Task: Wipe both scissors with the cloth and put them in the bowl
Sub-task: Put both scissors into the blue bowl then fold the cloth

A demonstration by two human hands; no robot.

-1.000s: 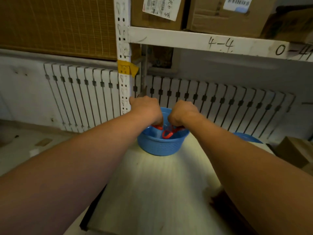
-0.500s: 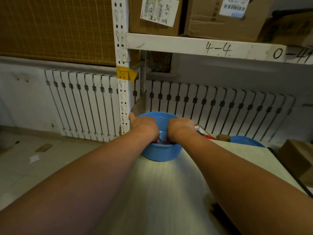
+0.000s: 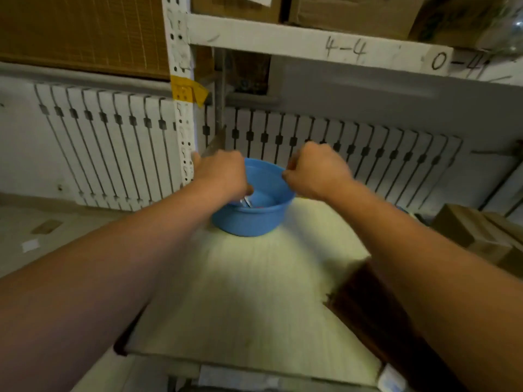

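A blue plastic bowl point(image 3: 254, 219) stands at the far end of the pale table point(image 3: 254, 292). My left hand point(image 3: 223, 174) reaches over the bowl's left rim with its fingers down inside. A short metal scissors blade point(image 3: 246, 201) shows just under those fingers; the handles are hidden. A trace of red lies on the bowl's bottom. My right hand point(image 3: 317, 171) is curled into a fist above the bowl's right rim, with nothing visible in it. No cloth is in view.
A white perforated shelf upright point(image 3: 181, 108) rises just left of the bowl, with a shelf beam marked 4-4 point(image 3: 345, 49) overhead. A white slatted panel point(image 3: 368, 154) runs behind. Cardboard boxes point(image 3: 467, 230) sit at the right, and a dark object point(image 3: 368, 301) lies at the table's right edge.
My right hand has come up out of the bowl and moved to the right rim. My left hand stays inside the bowl. The red scissors handles are now mostly hidden.
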